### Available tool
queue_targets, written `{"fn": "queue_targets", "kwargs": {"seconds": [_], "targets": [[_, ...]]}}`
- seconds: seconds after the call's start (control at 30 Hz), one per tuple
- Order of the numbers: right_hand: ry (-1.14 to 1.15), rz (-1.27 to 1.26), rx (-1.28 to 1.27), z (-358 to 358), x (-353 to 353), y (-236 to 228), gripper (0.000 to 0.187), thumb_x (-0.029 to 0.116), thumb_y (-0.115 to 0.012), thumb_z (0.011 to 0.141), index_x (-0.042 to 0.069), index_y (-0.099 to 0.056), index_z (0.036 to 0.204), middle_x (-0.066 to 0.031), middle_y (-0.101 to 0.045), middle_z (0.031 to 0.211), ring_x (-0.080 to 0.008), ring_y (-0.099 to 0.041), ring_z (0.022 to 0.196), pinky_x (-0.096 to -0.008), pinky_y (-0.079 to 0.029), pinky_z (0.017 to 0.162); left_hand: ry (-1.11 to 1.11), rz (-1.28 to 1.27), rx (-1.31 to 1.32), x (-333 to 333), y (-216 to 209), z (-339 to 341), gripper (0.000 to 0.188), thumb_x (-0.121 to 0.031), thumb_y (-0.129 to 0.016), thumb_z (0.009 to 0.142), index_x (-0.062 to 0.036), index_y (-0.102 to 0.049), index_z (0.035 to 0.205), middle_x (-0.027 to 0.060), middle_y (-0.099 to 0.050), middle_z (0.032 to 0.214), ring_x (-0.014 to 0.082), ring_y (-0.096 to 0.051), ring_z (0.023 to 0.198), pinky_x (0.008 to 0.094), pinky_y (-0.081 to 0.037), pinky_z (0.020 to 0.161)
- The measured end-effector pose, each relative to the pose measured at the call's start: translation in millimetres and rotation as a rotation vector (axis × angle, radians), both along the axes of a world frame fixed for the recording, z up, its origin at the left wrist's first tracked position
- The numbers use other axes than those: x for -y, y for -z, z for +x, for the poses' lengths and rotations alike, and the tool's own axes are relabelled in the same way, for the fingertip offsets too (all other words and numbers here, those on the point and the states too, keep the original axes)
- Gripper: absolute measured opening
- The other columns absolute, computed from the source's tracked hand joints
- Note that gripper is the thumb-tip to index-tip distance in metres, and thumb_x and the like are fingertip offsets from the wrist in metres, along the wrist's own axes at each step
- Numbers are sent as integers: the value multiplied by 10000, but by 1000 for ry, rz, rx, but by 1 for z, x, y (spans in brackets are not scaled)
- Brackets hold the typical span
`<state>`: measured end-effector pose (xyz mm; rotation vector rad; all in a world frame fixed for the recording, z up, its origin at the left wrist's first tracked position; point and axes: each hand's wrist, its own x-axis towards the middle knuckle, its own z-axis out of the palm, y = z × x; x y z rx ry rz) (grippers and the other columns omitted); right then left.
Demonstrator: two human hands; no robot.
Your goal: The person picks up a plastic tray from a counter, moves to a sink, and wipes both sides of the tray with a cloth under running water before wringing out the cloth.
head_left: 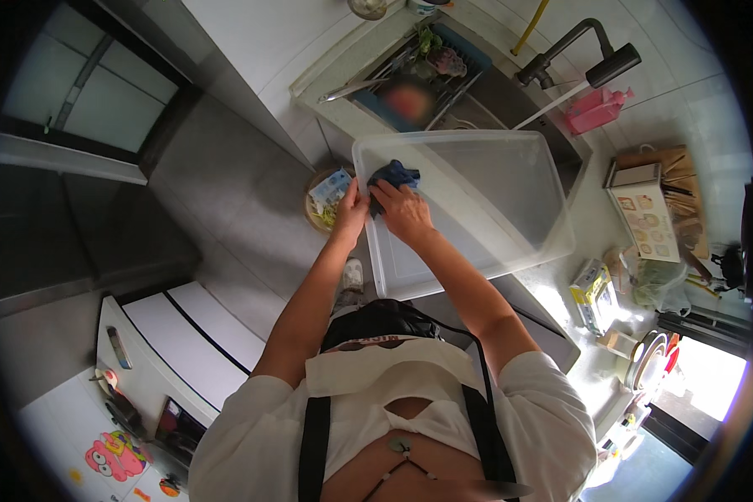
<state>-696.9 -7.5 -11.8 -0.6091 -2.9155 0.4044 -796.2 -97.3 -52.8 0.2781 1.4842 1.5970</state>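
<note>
A large translucent plastic storage box [519, 188] lies in front of me, partly over the counter and sink edge. My left hand [350, 212] grips its left rim, fingers wrapped round the edge. Inside that same left end, my right hand [403, 211] presses a crumpled dark blue cloth [396, 173] against the plastic. The cloth is bunched under and ahead of my right fingers, which partly cover it. Both hands are close together, near the box's left side.
Beyond the box is a sink with a dark faucet [573, 50] and a blue dish rack [468, 54]. A pink bottle [596, 109] stands behind. A bin [316, 219] with scraps sits on the floor at left. Boxes [651, 213] and jars line the right counter.
</note>
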Motion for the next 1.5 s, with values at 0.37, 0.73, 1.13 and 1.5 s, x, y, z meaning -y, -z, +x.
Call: {"fn": "queue_targets", "kwargs": {"seconds": [0.37, 0.73, 1.13, 1.5], "targets": [[258, 35, 131, -50, -46, 4, 351, 152, -468, 774, 210, -528, 1115, 33, -450, 1200, -213, -530, 959, -353, -470, 754, -41, 58, -13, 4, 15, -9, 388, -52, -478, 814, -116, -452, 1196, -59, -443, 716, 42, -394, 614, 187, -340, 543], [622, 33, 152, 45, -136, 8, 397, 140, -475, 747, 211, -509, 1136, 1, -428, 1248, -274, -486, 1025, -390, -436, 832, -157, -87, -33, -1, 17, 0, 307, -134, -486, 836, -69, -489, 1136, -46, -459, 723, 42, -406, 644, 197, -358, 587], [206, 9, -210, 14, 5, 15, 424, 90, -577, 630, 183, -558, 1043, -35, -507, 1151, -254, -519, 938, -333, -468, 776, -184, -214, -549, 23, 23, 27, 276, -233, -455, 874, 8, -501, 999, 121, -569, 831, 226, -526, 734, 313, -415, 693], [470, 238, -66, 124, -46, 36, 438, 64, -492, 694, 244, -548, 1089, -22, -484, 1198, -250, -555, 851, -335, -490, 711, -160, -270, -673, 16, 34, -23, 325, -250, -526, 829, 19, -545, 1011, 98, -584, 818, 177, -542, 737, 286, -422, 675]]}}
